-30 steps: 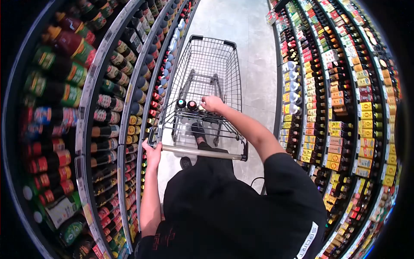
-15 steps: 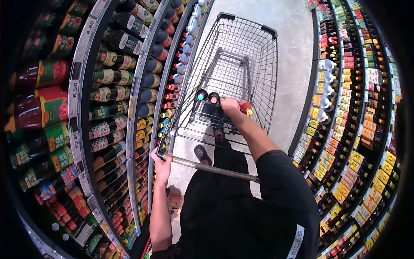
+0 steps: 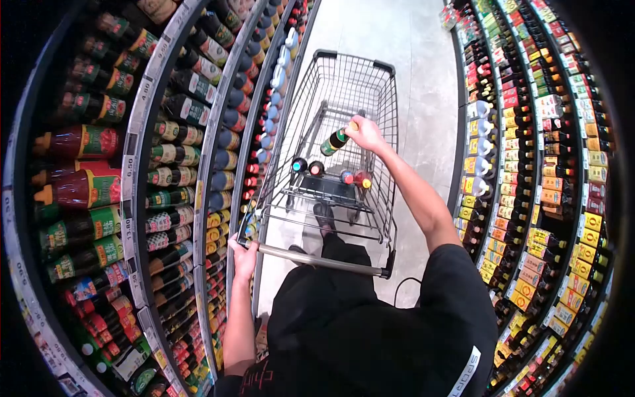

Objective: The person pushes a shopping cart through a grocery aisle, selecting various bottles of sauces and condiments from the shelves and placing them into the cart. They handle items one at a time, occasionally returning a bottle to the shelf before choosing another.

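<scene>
My right hand (image 3: 365,134) is closed round the neck of a dark bottle with a green label (image 3: 334,141), held tilted over the inside of the shopping cart (image 3: 390,99). Its base points down and left. Several bottles stand in the near end of the cart: a blue-capped bottle (image 3: 299,165) beside a red-capped bottle (image 3: 316,169), and, further right, a pinkish-capped bottle (image 3: 346,177) next to a yellow-capped bottle (image 3: 363,179). At the left end of the cart's handlebar (image 3: 317,258), my left hand (image 3: 245,257) is wrapped round the bar.
Shelves of bottles (image 3: 178,155) line the left side, close to the cart, with price strips (image 3: 129,172) along their edges. More shelves with packed bottles (image 3: 476,165) run along the right. Grey tiled floor (image 3: 423,86) lies between. My shoe (image 3: 323,215) shows beneath the cart.
My right hand has risen from among the bottles and moved forward, bringing the green-labelled bottle with it. The pinkish-capped bottle now shows. My left hand stays on the handlebar.
</scene>
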The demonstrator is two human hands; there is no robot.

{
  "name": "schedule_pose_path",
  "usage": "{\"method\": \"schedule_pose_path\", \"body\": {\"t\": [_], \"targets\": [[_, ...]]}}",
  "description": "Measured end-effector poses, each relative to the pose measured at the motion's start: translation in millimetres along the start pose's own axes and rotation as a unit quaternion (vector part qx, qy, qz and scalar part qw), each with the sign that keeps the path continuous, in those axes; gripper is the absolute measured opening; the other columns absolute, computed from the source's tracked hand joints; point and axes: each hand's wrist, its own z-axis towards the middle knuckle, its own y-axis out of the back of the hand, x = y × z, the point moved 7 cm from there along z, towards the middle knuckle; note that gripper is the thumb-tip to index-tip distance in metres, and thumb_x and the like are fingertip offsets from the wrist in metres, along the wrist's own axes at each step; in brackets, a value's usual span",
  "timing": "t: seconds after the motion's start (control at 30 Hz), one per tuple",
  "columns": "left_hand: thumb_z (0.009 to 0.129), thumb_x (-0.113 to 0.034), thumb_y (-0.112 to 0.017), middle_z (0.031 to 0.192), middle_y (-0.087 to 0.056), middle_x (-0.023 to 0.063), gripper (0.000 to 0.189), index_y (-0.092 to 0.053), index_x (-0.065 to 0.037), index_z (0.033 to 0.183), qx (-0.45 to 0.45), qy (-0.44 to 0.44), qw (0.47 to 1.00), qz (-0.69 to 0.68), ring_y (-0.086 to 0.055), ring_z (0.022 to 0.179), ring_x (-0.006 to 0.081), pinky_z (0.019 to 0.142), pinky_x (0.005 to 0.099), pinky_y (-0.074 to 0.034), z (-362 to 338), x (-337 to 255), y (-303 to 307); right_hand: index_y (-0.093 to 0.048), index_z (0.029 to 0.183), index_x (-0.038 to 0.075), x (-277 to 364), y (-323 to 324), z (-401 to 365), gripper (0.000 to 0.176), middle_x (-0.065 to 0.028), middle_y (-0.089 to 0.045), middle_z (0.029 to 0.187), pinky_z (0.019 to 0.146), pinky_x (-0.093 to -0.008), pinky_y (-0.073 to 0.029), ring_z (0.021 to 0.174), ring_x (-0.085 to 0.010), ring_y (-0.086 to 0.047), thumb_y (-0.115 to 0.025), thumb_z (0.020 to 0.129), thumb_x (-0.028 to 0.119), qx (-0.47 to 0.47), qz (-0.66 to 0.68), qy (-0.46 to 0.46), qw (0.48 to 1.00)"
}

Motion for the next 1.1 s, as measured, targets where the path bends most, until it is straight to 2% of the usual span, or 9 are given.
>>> {"method": "schedule_pose_path", "body": {"t": [0.07, 0.2, 0.3, 0.43, 0.5, 0.57, 0.6, 0.9, 1.1], "targets": [[0.083, -0.017, -0.066, 0.109, -0.054, 0.0143, 0.06, -0.031, -0.003, 0.13, 0.021, 0.06, 0.998, -0.026, -0.053, 0.103, 0.0244, 0.094, 0.0361, -0.041, 0, -10, -4, -0.064, 0.083, 0.003, 43, 42, -5, 0.037, -0.018, -0.066, 0.081, 0.073, -0.0411, -0.05, 0.08, -0.0323, -0.066, -0.061, 0.078, 0.039, -0.012, 0.032, 0.039, 0.999], [0.08, -0.016, -0.065, 0.122, -0.042, 0.0259, 0.059, -0.036, 0.001, 0.129, -0.1, -0.046, 0.98, 0.165, -0.035, 0.123, 0.0384, 0.104, 0.0441, -0.031, 0, -50, 5, -0.064, 0.077, 0.001, 133, 99, -30, 0.035, -0.0092, -0.062, 0.071, 0.062, -0.0319, -0.045, 0.066, -0.0155, -0.057, -0.06, 0.082, 0.035, -0.02, 0.096, 0.119, 0.988], [0.09, -0.023, -0.062, 0.122, -0.049, 0.0187, 0.053, -0.039, 0.0, 0.133, -0.078, -0.266, 0.959, 0.062, -0.046, 0.118, 0.033, 0.102, 0.0403, -0.035, -6, -126, -2, -0.064, 0.076, 0.001, 195, 114, -55, 0.032, -0.0069, -0.061, 0.068, 0.06, -0.0312, -0.044, 0.064, -0.0129, -0.056, -0.061, 0.084, 0.032, -0.018, 0.135, 0.176, 0.975], [0.101, -0.048, -0.033, 0.127, -0.05, 0.014, 0.057, -0.034, -0.004, 0.138, 0.178, -0.238, 0.889, -0.348, -0.056, 0.106, 0.019, 0.083, 0.0285, -0.046, -32, -203, -22, -0.064, 0.078, 0.003, 286, 111, -107, 0.03, -0.0004, -0.06, 0.067, 0.058, -0.0278, -0.042, 0.063, -0.008, -0.05, -0.062, 0.089, 0.031, 0.05, 0.187, 0.206, 0.959], [0.101, -0.051, -0.03, 0.109, -0.06, 0.0097, 0.055, -0.038, -0.008, 0.134, 0.177, -0.233, 0.897, -0.333, -0.063, 0.074, 0.0141, 0.056, 0.0227, -0.047, -65, -242, -4, -0.063, 0.078, 0.003, 326, 102, -133, 0.028, 0.0022, -0.058, 0.068, 0.057, -0.0263, -0.042, 0.063, -0.0064, -0.05, -0.063, 0.09, 0.029, 0.122, 0.235, 0.233, 0.936], [0.101, -0.05, -0.03, 0.098, -0.062, 0.0072, 0.051, -0.043, -0.007, 0.124, 0.154, -0.223, 0.897, -0.348, -0.06, 0.064, 0.0117, 0.05, 0.0217, -0.044, -70, -243, 12, -0.062, 0.081, 0.003, 355, 96, -149, 0.024, 0.0028, -0.06, 0.075, 0.065, -0.023, -0.045, 0.07, -0.0047, -0.053, -0.06, 0.094, 0.023, 0.117, 0.301, 0.206, 0.924], [0.103, -0.043, -0.033, 0.094, -0.06, 0.0091, 0.043, -0.045, -0.004, 0.116, 0.178, -0.226, 0.88, -0.377, -0.06, 0.071, 0.0144, 0.064, 0.0286, -0.053, -78, -247, 25, -0.062, 0.08, 0.003, 367, 93, -152, 0.026, 0.0025, -0.06, 0.073, 0.063, -0.0231, -0.045, 0.068, -0.0046, -0.053, -0.063, 0.092, 0.026, 0.104, 0.307, 0.214, 0.921], [0.104, -0.036, -0.036, 0.094, -0.058, 0.008, 0.034, -0.045, -0.005, 0.111, 0.136, -0.222, 0.851, -0.456, -0.055, 0.069, 0.0123, 0.062, 0.0269, -0.05, -87, -230, 101, -0.063, 0.086, 0.004, 441, 49, -181, 0.029, 0.0007, -0.063, 0.078, 0.067, -0.0259, -0.046, 0.072, -0.0069, -0.056, -0.068, 0.089, 0.032, 0.084, 0.268, 0.158, 0.947], [0.102, -0.043, -0.037, 0.096, -0.061, 0.0079, 0.041, -0.048, -0.006, 0.113, 0.204, -0.201, 0.813, -0.506, -0.06, 0.074, 0.0141, 0.066, 0.0277, -0.052, -90, -219, 126, -0.064, 0.089, 0.002, 489, 41, -198, 0.028, 0.0012, -0.064, 0.078, 0.066, -0.0253, -0.046, 0.072, -0.005, -0.055, -0.064, 0.091, 0.029, 0.003, 0.29, 0.26, 0.921]]}}
